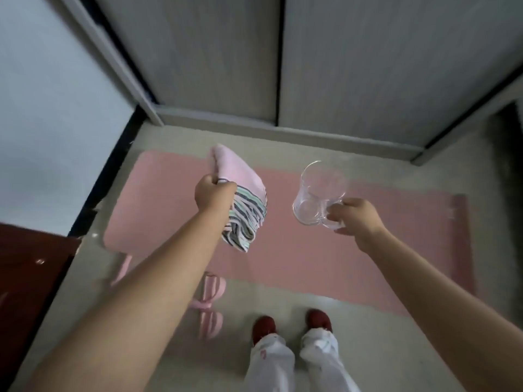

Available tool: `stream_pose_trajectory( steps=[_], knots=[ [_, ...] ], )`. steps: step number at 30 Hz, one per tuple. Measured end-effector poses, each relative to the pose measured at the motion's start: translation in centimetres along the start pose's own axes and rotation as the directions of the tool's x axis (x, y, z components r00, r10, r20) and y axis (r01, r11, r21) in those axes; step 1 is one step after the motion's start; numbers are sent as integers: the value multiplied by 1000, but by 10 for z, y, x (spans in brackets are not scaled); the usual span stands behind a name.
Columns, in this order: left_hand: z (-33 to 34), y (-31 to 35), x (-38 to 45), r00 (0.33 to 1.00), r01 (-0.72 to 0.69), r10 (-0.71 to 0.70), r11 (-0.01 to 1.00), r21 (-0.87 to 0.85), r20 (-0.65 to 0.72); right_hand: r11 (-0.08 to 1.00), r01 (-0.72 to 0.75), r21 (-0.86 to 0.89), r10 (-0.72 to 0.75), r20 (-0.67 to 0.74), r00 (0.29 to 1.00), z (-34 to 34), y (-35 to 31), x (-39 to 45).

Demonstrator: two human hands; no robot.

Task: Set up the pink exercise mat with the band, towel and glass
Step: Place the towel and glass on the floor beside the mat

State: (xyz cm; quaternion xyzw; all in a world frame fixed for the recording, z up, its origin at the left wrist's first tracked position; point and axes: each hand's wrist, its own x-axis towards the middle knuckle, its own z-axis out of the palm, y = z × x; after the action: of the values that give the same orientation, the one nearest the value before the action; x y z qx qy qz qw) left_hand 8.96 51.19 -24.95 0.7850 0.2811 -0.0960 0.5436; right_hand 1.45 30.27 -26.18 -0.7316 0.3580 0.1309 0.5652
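Observation:
The pink exercise mat (297,250) lies unrolled on the pale floor in front of my feet. My left hand (213,195) is closed around a folded towel (243,199), pink with a striped end, and holds it in the air above the mat's left half. My right hand (358,216) grips the handle of a clear, empty glass mug (318,192), tilted and held above the mat's middle. A pink band (210,291) lies on the floor just off the mat's near edge, partly hidden by my left forearm.
Grey wardrobe doors (215,58) stand just beyond the mat's far edge. A dark red door (25,281) is at the left. My feet in red slippers (291,325) stand on the floor near the mat's front edge.

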Motion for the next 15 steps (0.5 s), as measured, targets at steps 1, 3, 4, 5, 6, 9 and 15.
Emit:
stream_pose_trajectory(
  steps=[1, 3, 4, 5, 6, 9, 15],
  knots=[
    [21, 6, -3, 998, -22, 21, 999, 24, 51, 998, -32, 48, 34, -40, 999, -18, 11, 2],
    [71, 15, -16, 981, -75, 62, 995, 64, 181, 983, -78, 166, 100, -127, 987, -58, 38, -1],
    [96, 18, -26, 966, -104, 82, 992, 77, 245, 969, -94, 229, 135, -172, 976, -78, 54, -3],
    [119, 19, -37, 948, -135, 103, 987, 88, 300, 956, -103, 274, 164, -211, 964, -95, 69, -6],
    [141, 18, -48, 929, -170, 124, 980, 103, 348, 946, -111, 305, 189, -239, 952, -111, 85, -10],
    [215, 6, -101, 850, -261, 148, 952, 161, 505, 896, -132, 425, 292, -337, 895, -164, 143, -30],
    [331, -41, -207, 692, -423, 123, 868, 261, 711, 782, -160, 603, 471, -402, 785, -239, 259, -74]
  ],
)
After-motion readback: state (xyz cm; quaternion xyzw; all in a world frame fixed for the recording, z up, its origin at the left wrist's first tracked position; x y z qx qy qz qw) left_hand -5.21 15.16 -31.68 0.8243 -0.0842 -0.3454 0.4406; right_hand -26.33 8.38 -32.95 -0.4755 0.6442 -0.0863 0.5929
